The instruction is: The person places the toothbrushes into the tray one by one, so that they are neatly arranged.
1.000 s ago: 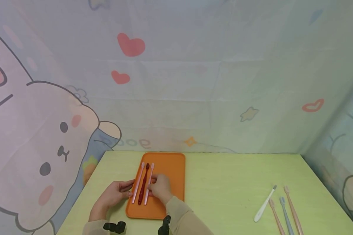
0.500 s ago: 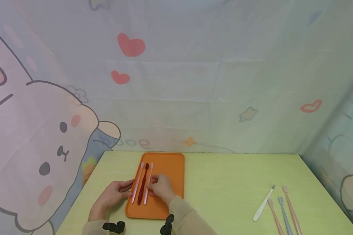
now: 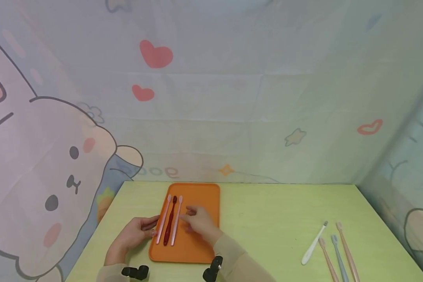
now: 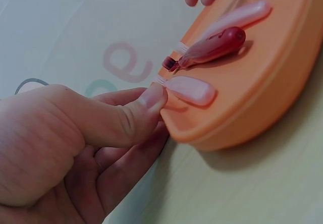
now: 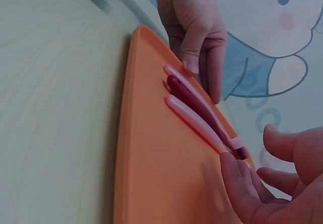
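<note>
An orange tray (image 3: 204, 196) lies on the table's left half. Side by side along its left edge are a pink toothbrush (image 3: 163, 221), a dark red toothbrush (image 3: 169, 225) and a second pink toothbrush (image 3: 176, 222), heads toward the wall. My left hand (image 3: 134, 235) pinches the tray's left rim, its thumb (image 4: 151, 97) on top beside the first pink toothbrush. Just right of the second pink toothbrush, my right hand (image 3: 202, 222) hovers over the tray, holding nothing. In the right wrist view its fingers (image 5: 237, 186) are spread apart from the thumb, near the toothbrush heads.
On the table's right side lie a white toothbrush (image 3: 313, 244), a peach toothbrush (image 3: 328, 258), a blue-grey toothbrush (image 3: 339, 256) and a longer pinkish-tan toothbrush (image 3: 348, 250). A printed cloth (image 3: 211, 98) stands behind the table (image 3: 261, 223).
My right hand has let go of the second pink toothbrush and shifted slightly right, its fingers spreading. The left hand keeps its place on the tray's rim.
</note>
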{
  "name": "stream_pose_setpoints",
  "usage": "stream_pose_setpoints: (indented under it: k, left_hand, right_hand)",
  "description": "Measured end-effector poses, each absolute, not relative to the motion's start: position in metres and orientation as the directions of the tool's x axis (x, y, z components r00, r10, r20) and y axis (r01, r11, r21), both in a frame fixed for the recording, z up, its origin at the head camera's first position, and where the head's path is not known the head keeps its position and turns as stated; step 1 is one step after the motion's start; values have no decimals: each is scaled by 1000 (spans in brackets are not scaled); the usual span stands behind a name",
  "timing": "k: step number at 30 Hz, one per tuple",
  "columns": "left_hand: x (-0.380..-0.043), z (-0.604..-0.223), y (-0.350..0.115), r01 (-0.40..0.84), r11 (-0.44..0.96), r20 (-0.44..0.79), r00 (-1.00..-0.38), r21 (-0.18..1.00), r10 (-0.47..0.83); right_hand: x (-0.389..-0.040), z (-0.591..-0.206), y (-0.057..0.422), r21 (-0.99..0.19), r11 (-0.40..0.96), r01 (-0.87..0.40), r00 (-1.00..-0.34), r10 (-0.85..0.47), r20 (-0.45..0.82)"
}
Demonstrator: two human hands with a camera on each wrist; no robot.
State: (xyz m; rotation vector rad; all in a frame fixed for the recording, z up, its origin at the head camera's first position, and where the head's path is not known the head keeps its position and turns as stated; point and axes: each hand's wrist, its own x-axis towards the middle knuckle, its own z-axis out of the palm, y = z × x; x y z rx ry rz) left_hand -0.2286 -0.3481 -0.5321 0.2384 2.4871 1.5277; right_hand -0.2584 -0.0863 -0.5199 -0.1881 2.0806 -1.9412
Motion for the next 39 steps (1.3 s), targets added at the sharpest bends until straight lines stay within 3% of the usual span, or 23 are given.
stream_pose_setpoints:
  k: [9,21,39]
  left_hand:
    - [-230,-530,-352,50,462,-81,-963,885,259]
    - [-230,-529,-353,69,464,-66,-961,883,267]
    - [-229,-531,-348,73,450,-62,-958,890,278]
  right_hand:
    - [-262,-511,-57,-998,31,46,-947,-316,-54]
    - [-263,-503,10,-996,58,-61,-951,-305,41]
    - [-255,-510,130,-991,131,-11,-986,-167,-11]
